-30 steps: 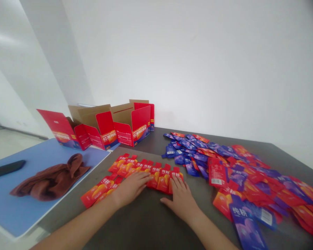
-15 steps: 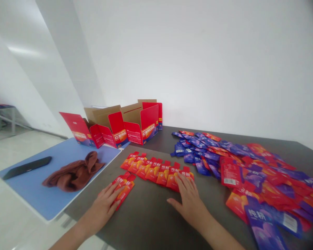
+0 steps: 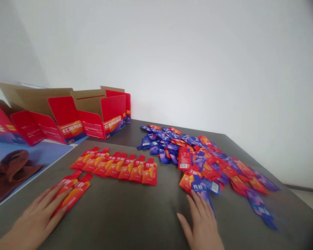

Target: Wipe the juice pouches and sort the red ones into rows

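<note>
Left hand: The left hand was open and flat, fingers spread, gripping nothing. Its fingertips lay on the lower ends of two red sachets, which sat side by side at a slant on the dark grey worktop.

Right hand: The right hand was also open, resting palm down on the worktop with its fingers spread and holding nothing. Its fingertips touched or came just beside the lower end of a blue sachet; the pictures did not settle which.

Row: A neat row of seven red sachets lay just beyond the two slanted ones, edge over edge, with their orange-and-yellow printed faces up and their tabs pointing away.

Heap: Farther right spread a loose heap of mixed blue and red sachets, with a red one showing its barcode. A few blue sachets trailed off toward the worktop's right edge.

Left edge: A pale blue board lay beside the worktop, carrying a crumpled brown towel.

Back: Open cardboard display cartons, red outside and printed with yellow lettering, stood in a line at the far left corner, against a white wall.
</note>
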`<state>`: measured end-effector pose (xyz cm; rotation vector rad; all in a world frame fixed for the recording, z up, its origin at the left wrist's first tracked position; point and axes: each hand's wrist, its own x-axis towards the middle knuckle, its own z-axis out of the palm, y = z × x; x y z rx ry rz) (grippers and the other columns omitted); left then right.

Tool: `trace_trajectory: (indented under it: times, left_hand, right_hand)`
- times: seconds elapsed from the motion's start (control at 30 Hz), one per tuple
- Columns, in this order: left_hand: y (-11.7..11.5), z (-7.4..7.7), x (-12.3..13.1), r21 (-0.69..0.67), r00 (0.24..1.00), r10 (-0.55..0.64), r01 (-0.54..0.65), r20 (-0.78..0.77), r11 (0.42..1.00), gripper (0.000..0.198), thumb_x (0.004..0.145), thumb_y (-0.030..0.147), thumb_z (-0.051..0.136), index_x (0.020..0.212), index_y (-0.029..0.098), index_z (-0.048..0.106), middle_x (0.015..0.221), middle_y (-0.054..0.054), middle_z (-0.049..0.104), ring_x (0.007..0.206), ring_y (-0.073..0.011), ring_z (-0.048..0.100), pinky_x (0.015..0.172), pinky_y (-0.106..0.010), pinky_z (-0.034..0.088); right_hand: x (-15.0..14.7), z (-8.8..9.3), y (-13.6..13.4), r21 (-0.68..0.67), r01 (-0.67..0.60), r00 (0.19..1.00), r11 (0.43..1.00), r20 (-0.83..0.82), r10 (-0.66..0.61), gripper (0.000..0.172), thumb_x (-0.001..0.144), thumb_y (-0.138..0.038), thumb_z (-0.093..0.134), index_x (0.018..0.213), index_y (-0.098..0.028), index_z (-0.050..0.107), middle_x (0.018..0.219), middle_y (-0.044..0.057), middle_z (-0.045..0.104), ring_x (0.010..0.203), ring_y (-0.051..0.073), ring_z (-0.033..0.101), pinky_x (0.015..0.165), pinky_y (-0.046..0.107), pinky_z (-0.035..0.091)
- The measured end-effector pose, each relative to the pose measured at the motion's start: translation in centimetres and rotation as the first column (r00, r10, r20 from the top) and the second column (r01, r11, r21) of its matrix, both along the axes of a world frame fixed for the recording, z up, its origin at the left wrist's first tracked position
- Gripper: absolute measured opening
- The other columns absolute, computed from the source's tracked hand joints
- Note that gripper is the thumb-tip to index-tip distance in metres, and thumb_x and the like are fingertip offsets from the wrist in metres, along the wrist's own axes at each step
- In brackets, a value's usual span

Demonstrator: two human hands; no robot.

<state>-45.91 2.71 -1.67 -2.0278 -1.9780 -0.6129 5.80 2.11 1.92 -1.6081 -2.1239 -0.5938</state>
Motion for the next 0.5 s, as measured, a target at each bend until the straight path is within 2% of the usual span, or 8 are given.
trace_trajectory:
  times: [0.1, 0.13, 0.23, 0.3, 0.37, 0.47, 0.5]
  left_hand:
    - [-0.1, 2.8, 3.5, 0.085, 0.993, -0.111, 0.107, 0.043, 0.991, 0.054, 0.091, 0.050, 0.036, 0.144, 0.041, 0.031, 0.160, 0.015, 0.019, 0.137, -0.0353, 0.037, 0.111, -0.060, 0.031]
    - [-0.1, 3.9, 5.4, 0.081, 0.987, -0.141, 0.134, 0.079, 0.988, 0.055, 0.092, 0.048, 0.037, 0.146, 0.043, 0.026, 0.160, 0.016, 0.016, 0.137, -0.0334, 0.038, 0.112, -0.059, 0.031]
    - [-0.3, 6.6, 12.3, 0.012, 0.938, -0.197, 0.202, 0.283, 0.979, 0.056, 0.091, 0.047, 0.043, 0.145, 0.040, 0.030, 0.150, 0.006, 0.043, 0.132, -0.0294, 0.048, 0.108, -0.054, 0.042]
    - [-0.2, 7.8, 17.3, -0.045, 0.856, -0.245, 0.297, 0.456, 0.954, 0.050, 0.090, 0.042, 0.044, 0.140, 0.034, 0.040, 0.143, -0.001, 0.052, 0.130, -0.0278, 0.050, 0.108, -0.052, 0.042]
    - [0.4, 8.5, 22.2, -0.159, 0.742, -0.219, 0.403, 0.634, 0.901, 0.046, 0.090, 0.034, 0.042, 0.136, 0.028, 0.046, 0.134, -0.005, 0.059, 0.123, -0.0237, 0.057, 0.108, -0.046, 0.044]
    - [2.4, 8.7, 28.8, -0.214, 0.504, -0.142, 0.583, 0.852, 0.784, 0.050, 0.086, 0.024, 0.044, 0.135, 0.017, 0.048, 0.139, -0.012, 0.055, 0.117, -0.0209, 0.061, 0.103, -0.036, 0.047]
    - [3.5, 8.6, 30.8, -0.224, 0.452, -0.116, 0.628, 0.885, 0.745, 0.052, 0.084, 0.021, 0.045, 0.136, 0.014, 0.047, 0.140, -0.014, 0.053, 0.119, -0.0211, 0.059, 0.101, -0.033, 0.048]
  right_hand:
    - [3.1, -2.5, -0.5, -0.060, 0.123, 0.991, 0.991, 0.062, -0.120, 0.065, 0.088, -0.059, 0.047, 0.119, -0.004, 0.066, 0.134, 0.024, 0.057, 0.119, 0.039, 0.057, 0.089, 0.053, 0.052]
    - [3.8, -3.1, -0.6, -0.101, 0.168, 0.984, 0.981, 0.080, -0.161, 0.067, 0.087, -0.060, 0.047, 0.120, -0.004, 0.065, 0.136, 0.024, 0.055, 0.120, 0.039, 0.056, 0.088, 0.052, 0.052]
    - [4.9, -3.8, -1.0, -0.187, 0.314, 0.949, 0.931, 0.100, -0.300, 0.071, 0.085, -0.061, 0.050, 0.124, -0.004, 0.063, 0.140, 0.024, 0.051, 0.124, 0.042, 0.052, 0.092, 0.054, 0.049]
    - [4.5, -2.9, -0.8, -0.208, 0.362, 0.932, 0.908, 0.074, -0.355, 0.067, 0.084, -0.060, 0.052, 0.122, -0.006, 0.065, 0.139, 0.024, 0.052, 0.126, 0.042, 0.050, 0.098, 0.057, 0.043]
    - [3.3, -1.4, -0.1, -0.239, 0.329, 0.943, 0.914, 0.027, -0.332, 0.062, 0.086, -0.057, 0.052, 0.125, -0.010, 0.064, 0.142, 0.021, 0.050, 0.129, 0.039, 0.048, 0.104, 0.055, 0.038]
    - [1.1, 0.6, 1.7, -0.347, 0.270, 0.950, 0.898, -0.053, -0.306, 0.058, 0.089, -0.049, 0.051, 0.134, -0.013, 0.056, 0.146, 0.021, 0.045, 0.133, 0.035, 0.044, 0.106, 0.049, 0.037]
    - [0.5, 0.9, 2.3, -0.383, 0.265, 0.947, 0.885, -0.070, -0.314, 0.057, 0.089, -0.048, 0.052, 0.135, -0.013, 0.056, 0.145, 0.022, 0.046, 0.133, 0.036, 0.044, 0.105, 0.050, 0.038]
